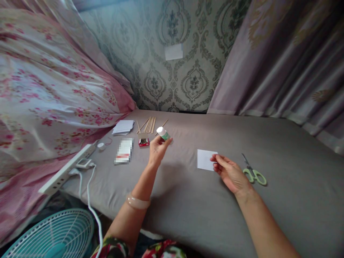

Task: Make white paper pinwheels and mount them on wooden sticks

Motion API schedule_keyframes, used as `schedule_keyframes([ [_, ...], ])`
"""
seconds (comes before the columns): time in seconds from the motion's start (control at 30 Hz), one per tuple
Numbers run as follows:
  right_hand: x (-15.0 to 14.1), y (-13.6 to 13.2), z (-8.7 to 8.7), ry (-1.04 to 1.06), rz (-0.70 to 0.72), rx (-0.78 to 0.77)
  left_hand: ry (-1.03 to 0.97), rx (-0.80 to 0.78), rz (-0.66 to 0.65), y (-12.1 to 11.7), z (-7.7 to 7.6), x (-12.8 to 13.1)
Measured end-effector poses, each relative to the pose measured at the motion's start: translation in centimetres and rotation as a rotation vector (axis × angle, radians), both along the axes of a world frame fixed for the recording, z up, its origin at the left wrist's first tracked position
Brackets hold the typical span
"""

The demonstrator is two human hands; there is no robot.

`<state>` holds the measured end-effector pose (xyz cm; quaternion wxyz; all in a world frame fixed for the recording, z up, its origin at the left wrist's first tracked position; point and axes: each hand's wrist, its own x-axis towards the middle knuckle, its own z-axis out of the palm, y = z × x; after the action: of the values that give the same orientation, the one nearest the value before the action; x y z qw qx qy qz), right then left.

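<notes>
Presently holding bottle (162, 132) above grey cloth (185, 200) in wrapped left grip (158, 148); pinching paper (204, 159) near scissors (250, 168) with right grip (230, 173). Might drop bottle through loose hold, or crease paper by squeezing.

We cannot read the pixelated object (124, 151). The left hand (158, 150) hides part of the bottle (163, 134), the right hand (231, 174) part of the paper square (205, 159). We see the fan (63, 229) cut below; the red box's (144, 144) contents are too small to tell.
</notes>
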<state>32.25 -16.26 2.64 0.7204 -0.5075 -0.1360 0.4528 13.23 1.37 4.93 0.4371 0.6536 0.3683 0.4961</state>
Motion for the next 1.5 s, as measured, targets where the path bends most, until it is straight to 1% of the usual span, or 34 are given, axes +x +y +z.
schedule_keyframes([
  [0.1, 0.5, 0.0, -0.2, 0.004, -0.041, 0.027, 0.015, 0.003, 0.129, 2.3, -0.6, -1.8],
  [0.23, 1.1, 0.0, -0.2, 0.028, -0.101, 0.032, 0.234, 0.022, 0.299, 4.5, -1.5, -3.5],
  [0.3, 1.5, 0.0, -0.2, 0.042, -0.122, 0.020, 0.330, 0.025, 0.345, 5.2, -1.8, -3.9],
  [0.4, 1.8, 0.0, -0.2, 0.036, -0.141, 0.004, 0.424, 0.034, 0.386, 5.7, -1.9, -3.9],
  [0.57, 1.9, 0.0, -0.4, 0.029, -0.135, -0.011, 0.572, 0.043, 0.403, 5.6, -1.6, -3.0],
  [0.67, 2.1, 0.0, -0.6, 0.005, -0.130, -0.010, 0.623, 0.038, 0.422, 5.6, -1.7, -2.4],
  [0.8, 2.2, 0.0, -0.6, 0.003, -0.144, -0.008, 0.660, 0.030, 0.456, 5.7, -2.0, -2.1],
  [1.07, 2.2, 0.0, -0.4, 0.037, -0.146, -0.010, 0.711, 0.068, 0.475, 5.9, -2.6, -2.0],
  [1.27, 2.6, -0.1, -0.2, -0.033, -0.173, 0.014, 0.720, 0.079, 0.484, 5.9, -2.8, -1.9],
  [1.5, 3.2, -0.3, 0.5, -0.062, -0.210, -0.001, 0.777, 0.069, 0.471, 6.1, -3.0, -1.5],
])
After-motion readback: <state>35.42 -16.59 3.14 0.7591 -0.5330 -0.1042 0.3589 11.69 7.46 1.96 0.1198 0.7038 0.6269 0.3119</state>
